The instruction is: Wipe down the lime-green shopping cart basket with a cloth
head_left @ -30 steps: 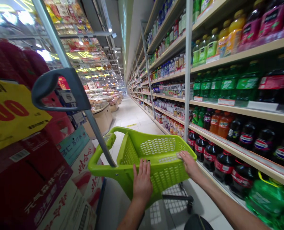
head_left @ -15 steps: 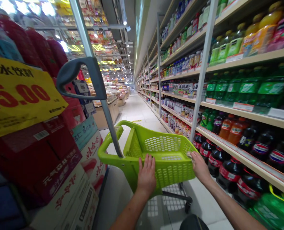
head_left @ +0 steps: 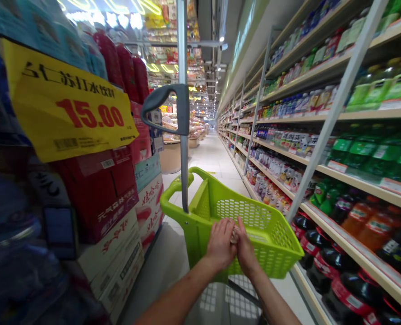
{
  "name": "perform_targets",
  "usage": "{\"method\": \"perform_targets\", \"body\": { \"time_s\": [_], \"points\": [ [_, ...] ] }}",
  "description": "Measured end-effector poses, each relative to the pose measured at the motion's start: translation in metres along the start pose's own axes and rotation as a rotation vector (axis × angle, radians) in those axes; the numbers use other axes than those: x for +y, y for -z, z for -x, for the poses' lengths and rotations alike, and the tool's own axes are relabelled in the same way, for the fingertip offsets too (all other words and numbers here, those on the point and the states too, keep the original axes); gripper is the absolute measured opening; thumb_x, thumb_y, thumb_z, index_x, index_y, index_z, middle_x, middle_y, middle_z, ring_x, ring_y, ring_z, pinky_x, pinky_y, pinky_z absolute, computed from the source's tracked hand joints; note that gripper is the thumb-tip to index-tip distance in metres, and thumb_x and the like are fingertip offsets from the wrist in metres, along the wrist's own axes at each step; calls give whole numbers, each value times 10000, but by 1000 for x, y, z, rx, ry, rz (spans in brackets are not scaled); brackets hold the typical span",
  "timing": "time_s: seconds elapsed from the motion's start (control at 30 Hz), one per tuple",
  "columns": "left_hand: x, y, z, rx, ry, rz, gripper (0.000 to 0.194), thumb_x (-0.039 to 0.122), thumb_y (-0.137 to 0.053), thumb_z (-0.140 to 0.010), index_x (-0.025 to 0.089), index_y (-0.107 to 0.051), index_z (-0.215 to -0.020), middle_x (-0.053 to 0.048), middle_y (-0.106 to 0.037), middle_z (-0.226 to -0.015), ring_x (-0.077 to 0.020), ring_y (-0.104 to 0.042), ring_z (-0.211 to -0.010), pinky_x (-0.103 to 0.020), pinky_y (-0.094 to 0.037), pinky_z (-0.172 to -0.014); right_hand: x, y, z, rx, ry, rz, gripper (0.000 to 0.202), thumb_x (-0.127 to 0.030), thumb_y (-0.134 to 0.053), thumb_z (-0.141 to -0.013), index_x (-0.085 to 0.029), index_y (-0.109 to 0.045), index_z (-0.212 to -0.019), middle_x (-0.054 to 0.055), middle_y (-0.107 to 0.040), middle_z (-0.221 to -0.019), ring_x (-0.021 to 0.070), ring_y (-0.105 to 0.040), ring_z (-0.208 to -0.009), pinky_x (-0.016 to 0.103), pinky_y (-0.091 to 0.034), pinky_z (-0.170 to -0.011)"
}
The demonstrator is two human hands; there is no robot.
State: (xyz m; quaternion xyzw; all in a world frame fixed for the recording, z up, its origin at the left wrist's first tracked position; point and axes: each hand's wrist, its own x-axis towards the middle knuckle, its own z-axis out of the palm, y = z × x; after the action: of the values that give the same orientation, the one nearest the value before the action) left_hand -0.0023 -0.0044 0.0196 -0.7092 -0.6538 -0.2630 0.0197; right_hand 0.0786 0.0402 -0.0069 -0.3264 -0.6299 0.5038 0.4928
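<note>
Both my hands meet above the near rim of a bright green shopping cart (head_left: 200,221). A small crumpled whitish cloth (head_left: 234,235), perhaps a wipe, is pinched between them and mostly covered by fingers. My left hand (head_left: 221,241) curls against it from the left, closed. From the right, my right hand (head_left: 246,250) presses on the same cloth, its fingers together. The cart's perforated basket has nothing visible in it. A metal pole with a grey loop handle (head_left: 184,110) rises at the cart's handlebar end.
Stacked drink cartons (head_left: 102,198) stand on the left under a yellow price sign (head_left: 81,106). A phone-like device (head_left: 60,232) shows at lower left. Shelves of bottles (head_left: 369,149) line the right side, close to the cart. A tiled aisle (head_left: 207,151) runs ahead.
My right hand has moved left from the basket's far end with the cloth, joining my left hand. My left hand has left the basket's side and closed. The view has turned left.
</note>
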Motion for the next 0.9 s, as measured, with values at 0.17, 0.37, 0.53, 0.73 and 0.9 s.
{"method": "perform_targets", "body": {
  "time_s": [0.17,0.37,0.53,0.73,0.9],
  "points": [
    [-13,2,-9,7,-72,-206,286,238,-399,-833,230,-506,-1098,-60,-536,-1140,-216,-462,-1034,-412,-338,-905,15,36,-2,99,121,415,515,-409,-229,-880,-153,-397,-1294,116,-558,-1195,214,-510,-1108,380,-410,-914],
    [-47,42,-10,-20,-127,-335,166,263,-433,-837,212,-577,-903,-38,-590,-1025,-195,-506,-967,-432,-281,-961,55,72,4,83,388,1145,345,-280,-386,-827,-192,-548,-1119,98,-636,-1035,259,-550,-984,511,-279,-944],
    [-88,73,5,167,-20,-468,277,162,-372,-844,214,-566,-1034,-60,-536,-1217,-190,-432,-1166,-446,-169,-1057,61,63,10,144,466,1238,320,-250,-398,-825,-202,-541,-1108,89,-638,-1024,244,-541,-951,464,-291,-911],
    [-64,19,4,86,-72,-367,283,163,-406,-831,177,-563,-1066,-69,-508,-1263,-176,-407,-1203,-348,-302,-1023,60,53,11,119,496,1224,316,-240,-393,-826,-217,-532,-1109,81,-632,-1043,238,-542,-963,445,-310,-891],
    [-51,23,-13,-26,-136,-267,222,159,-414,-822,170,-604,-936,-52,-566,-1174,-153,-456,-1142,-297,-339,-995,57,59,11,66,520,1213,335,-214,-393,-819,-224,-530,-1124,70,-632,-1052,228,-548,-961,408,-345,-861]
  ]
}}
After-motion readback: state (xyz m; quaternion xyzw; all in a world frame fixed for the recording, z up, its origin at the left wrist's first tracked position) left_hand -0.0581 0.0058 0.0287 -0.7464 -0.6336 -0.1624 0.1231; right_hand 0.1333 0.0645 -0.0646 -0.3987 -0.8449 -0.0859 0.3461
